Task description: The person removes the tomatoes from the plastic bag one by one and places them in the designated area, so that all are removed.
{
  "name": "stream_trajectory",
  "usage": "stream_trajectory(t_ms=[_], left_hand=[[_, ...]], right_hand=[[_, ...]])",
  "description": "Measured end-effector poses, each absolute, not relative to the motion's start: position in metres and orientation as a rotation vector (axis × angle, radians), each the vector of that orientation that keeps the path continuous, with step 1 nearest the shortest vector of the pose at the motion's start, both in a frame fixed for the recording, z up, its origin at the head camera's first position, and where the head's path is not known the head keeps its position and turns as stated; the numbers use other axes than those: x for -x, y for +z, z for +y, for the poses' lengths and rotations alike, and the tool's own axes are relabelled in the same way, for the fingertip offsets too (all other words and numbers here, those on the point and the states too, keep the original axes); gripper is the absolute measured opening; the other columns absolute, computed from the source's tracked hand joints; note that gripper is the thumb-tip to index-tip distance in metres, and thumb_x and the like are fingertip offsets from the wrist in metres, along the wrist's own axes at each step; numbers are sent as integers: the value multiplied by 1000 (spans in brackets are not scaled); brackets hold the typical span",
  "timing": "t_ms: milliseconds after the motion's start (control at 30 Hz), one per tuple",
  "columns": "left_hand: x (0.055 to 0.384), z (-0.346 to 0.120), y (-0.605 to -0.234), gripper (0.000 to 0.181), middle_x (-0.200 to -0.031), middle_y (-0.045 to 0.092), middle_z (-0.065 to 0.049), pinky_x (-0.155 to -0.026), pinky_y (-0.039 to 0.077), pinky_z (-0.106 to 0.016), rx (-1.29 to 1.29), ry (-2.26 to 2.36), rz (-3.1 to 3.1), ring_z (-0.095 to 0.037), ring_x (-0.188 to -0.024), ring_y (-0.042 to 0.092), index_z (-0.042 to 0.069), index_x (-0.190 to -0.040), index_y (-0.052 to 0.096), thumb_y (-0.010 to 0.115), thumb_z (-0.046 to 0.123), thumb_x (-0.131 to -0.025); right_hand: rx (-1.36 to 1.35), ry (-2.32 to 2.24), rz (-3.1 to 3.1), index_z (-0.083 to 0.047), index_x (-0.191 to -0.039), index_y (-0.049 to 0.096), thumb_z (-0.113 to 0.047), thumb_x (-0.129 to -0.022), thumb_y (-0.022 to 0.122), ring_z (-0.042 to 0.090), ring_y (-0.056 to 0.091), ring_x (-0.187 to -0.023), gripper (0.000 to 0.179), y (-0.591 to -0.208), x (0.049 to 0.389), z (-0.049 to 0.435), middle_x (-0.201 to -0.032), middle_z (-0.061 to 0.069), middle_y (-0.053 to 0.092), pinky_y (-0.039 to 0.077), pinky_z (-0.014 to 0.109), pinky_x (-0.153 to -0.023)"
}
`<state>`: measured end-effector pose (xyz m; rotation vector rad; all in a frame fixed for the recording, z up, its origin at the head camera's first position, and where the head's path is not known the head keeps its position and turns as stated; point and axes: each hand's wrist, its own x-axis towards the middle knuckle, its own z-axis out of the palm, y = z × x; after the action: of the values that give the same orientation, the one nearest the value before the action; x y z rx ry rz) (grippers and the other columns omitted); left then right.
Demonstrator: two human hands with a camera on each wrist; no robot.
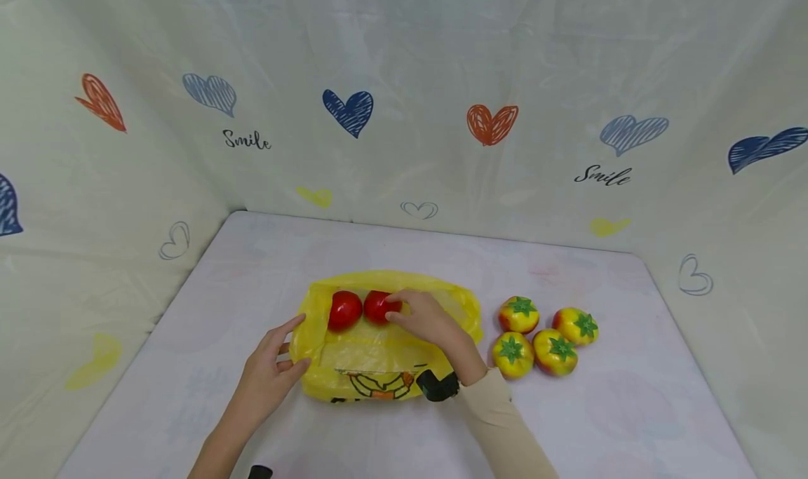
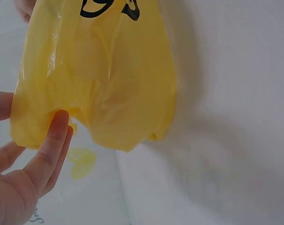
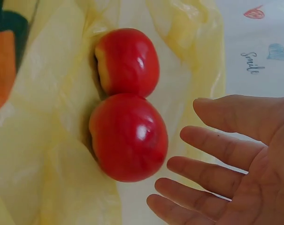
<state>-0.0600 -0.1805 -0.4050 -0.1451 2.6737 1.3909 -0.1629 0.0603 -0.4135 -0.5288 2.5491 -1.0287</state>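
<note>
A yellow plastic bag [image 1: 385, 353] lies on the table with its mouth spread wide and a cartoon print on its near side. Two glossy red round fruits [image 3: 128, 138] rest side by side in it, touching each other. At the bag's left end, my left hand [image 1: 268, 374] holds the plastic between thumb and fingers; the left wrist view shows the thumb [image 2: 52, 140] in front of the bag and other fingers behind. My right hand [image 1: 426, 318] is over the bag's mouth. In the right wrist view its straight fingers [image 3: 203, 176] lie beside the nearer fruit, not wrapped round it.
Right of the bag stands a cluster of several yellow-red fruits [image 1: 554, 353] with green leafy tops. The white table [image 1: 631, 409] meets a pale cloth backdrop [image 1: 416, 58] printed with hearts along its back and sides.
</note>
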Motion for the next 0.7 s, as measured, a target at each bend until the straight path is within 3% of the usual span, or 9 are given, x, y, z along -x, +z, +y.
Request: stream_trajectory(t_ms=[233,400,700], left_hand=[[60,-180,-405,64,-137,39,-20,-83,56,-34,148,1393,2673,-35,-112,53,12,-142,35,63,4,-85],[60,-179,-405,65,-137,38,-19,-83,55,-34,149,1393,2668,-35,-113,52,12,-142,35,63,3,-85],[60,-178,-404,65,-137,39,-20,-82,56,-32,140,1407,2667,-34,-113,52,12,-142,36,63,2,-84]], right_hand=[[573,-980,2525,-8,-131,53,-20,-91,58,31,40,-131,42,-418,164,51,-141,15,44,37,46,-107],[587,-940,2538,-9,-135,49,-21,-92,57,32,36,-133,45,-423,165,45,-148,16,34,40,44,-106],[597,-853,2622,-13,-136,48,-21,-90,59,34,40,-125,48,-427,168,37,-145,16,36,49,46,-95]])
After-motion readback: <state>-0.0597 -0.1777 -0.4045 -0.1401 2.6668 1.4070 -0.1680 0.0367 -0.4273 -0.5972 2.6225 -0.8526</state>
